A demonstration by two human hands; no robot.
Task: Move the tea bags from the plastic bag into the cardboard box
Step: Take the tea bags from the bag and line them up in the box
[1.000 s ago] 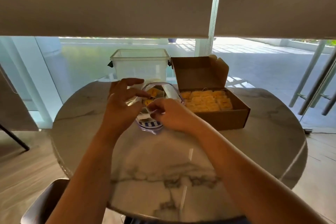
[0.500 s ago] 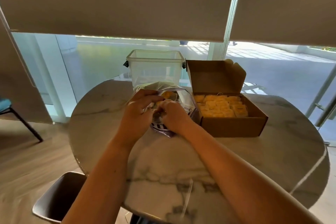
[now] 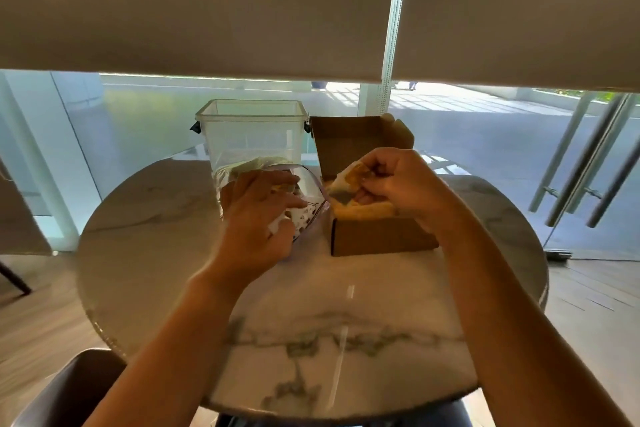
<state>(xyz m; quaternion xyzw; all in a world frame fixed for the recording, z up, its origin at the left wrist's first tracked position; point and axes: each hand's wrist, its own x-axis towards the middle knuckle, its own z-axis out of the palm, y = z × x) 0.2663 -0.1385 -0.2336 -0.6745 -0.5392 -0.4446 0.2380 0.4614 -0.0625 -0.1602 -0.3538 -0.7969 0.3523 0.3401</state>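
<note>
Tea bags: from the head view I've got a small bunch pinched in my right hand, fingers curled round them, held over the box just above the yellow layer already inside. My left hand grips the plastic bag on the tabletop, fingers curled on the rim; a little yellow shows inside, so I judge some are left. Mostly done, I'd say, count unclear. Round marble tabletop, clear tub behind bag, blinds half down, glass doors, wood floor, chair at lower left.

Home dining nook: marble table, blinds
</note>
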